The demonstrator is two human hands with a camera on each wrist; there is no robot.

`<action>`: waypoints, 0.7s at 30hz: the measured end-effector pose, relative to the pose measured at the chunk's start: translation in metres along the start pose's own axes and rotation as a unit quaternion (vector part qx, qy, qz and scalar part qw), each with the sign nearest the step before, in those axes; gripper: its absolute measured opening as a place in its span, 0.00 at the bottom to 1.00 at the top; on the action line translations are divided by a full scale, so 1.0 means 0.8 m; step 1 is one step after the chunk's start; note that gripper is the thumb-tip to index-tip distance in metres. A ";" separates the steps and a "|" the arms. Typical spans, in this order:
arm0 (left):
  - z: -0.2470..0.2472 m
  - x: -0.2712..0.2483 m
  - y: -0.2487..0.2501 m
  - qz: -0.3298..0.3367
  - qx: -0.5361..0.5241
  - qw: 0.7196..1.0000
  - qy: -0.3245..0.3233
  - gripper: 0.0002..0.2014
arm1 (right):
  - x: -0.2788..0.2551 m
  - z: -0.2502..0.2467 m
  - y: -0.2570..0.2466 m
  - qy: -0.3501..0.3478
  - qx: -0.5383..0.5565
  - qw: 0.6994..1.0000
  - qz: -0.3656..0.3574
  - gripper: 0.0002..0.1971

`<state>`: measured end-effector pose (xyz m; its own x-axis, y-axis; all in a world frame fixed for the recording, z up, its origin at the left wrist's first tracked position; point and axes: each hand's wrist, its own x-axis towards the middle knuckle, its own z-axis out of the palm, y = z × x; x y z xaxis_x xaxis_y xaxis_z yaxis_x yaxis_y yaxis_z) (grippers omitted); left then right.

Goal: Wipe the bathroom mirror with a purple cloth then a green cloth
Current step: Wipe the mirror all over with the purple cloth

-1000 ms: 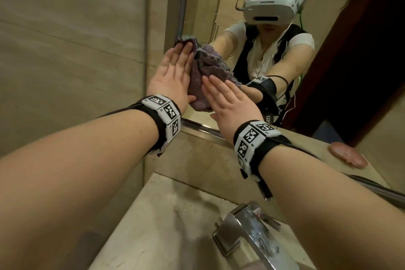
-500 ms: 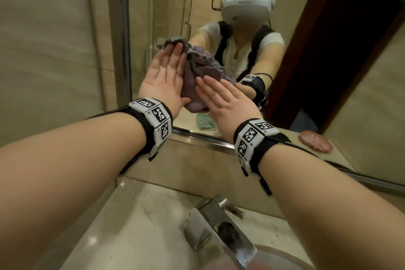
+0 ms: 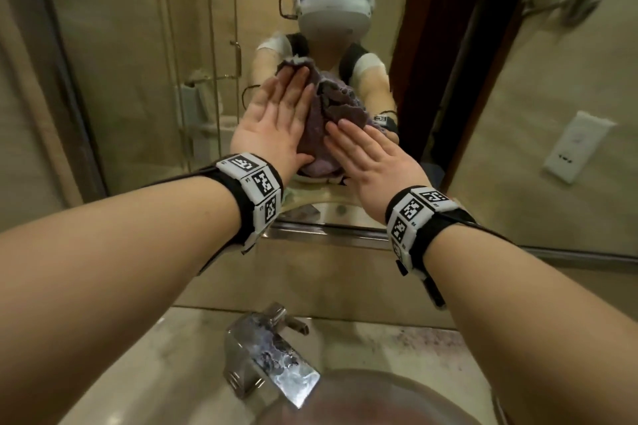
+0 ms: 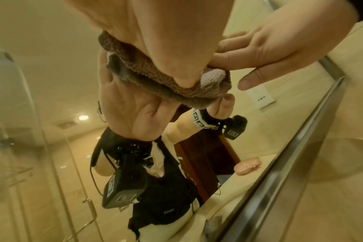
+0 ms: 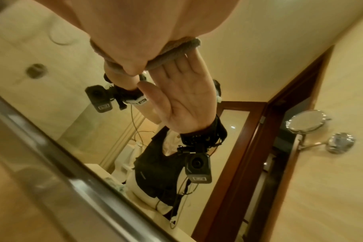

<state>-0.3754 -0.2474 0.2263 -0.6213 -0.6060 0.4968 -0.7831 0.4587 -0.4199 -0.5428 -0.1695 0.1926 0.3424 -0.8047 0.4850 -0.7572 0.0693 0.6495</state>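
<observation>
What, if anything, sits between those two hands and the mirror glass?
Only the purple cloth: the left hand and right hand press it flat against the mirror. Nothing else visible stands in the way.

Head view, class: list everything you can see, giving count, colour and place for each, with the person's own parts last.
mirror: one, silver-framed, on the wall ahead
purple cloth: one, purple, pressed flat on the mirror
tap: one, chrome, below the mirror
basin: one, reddish, bottom edge
counter: one, beige stone, around the basin
wristbands: two, black and white, one per wrist
left hand: one, flat on the cloth
right hand: one, flat on the cloth
</observation>
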 end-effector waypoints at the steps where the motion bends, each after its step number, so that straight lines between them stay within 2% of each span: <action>1: -0.006 0.005 0.011 0.009 0.000 1.000 0.008 0.46 | -0.010 -0.002 0.009 -0.006 -0.003 1.000 0.011 0.31; 4: -0.024 0.017 0.043 0.029 0.001 0.999 0.029 0.47 | -0.039 -0.001 0.038 -0.032 -0.019 0.999 0.034 0.29; 10: -0.061 0.045 0.106 0.056 0.000 0.997 0.049 0.46 | -0.094 -0.002 0.090 -0.024 -0.029 0.997 0.070 0.33; 12: -0.073 0.054 0.126 0.061 0.001 0.997 0.055 0.46 | -0.106 -0.012 0.105 -0.066 -0.024 0.993 0.097 0.39; 15: -0.087 0.062 0.146 0.057 0.001 0.997 0.055 0.46 | -0.118 -0.032 0.125 -0.177 -0.041 0.979 0.095 0.36; 17: -0.091 0.065 0.153 0.049 0.000 0.998 0.049 0.46 | -0.122 -0.038 0.132 -0.210 -0.048 0.973 0.086 0.33; 21: -0.093 0.064 0.152 0.045 -0.003 0.998 0.049 0.46 | -0.120 -0.045 0.130 -0.227 -0.028 0.968 0.106 0.33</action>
<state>-0.5046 -0.1743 0.2572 -0.6888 -0.4961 0.5286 -0.7237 0.5130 -0.4615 -0.6339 -0.0641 0.2348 -0.1067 -0.9445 0.3106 -0.7483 0.2820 0.6005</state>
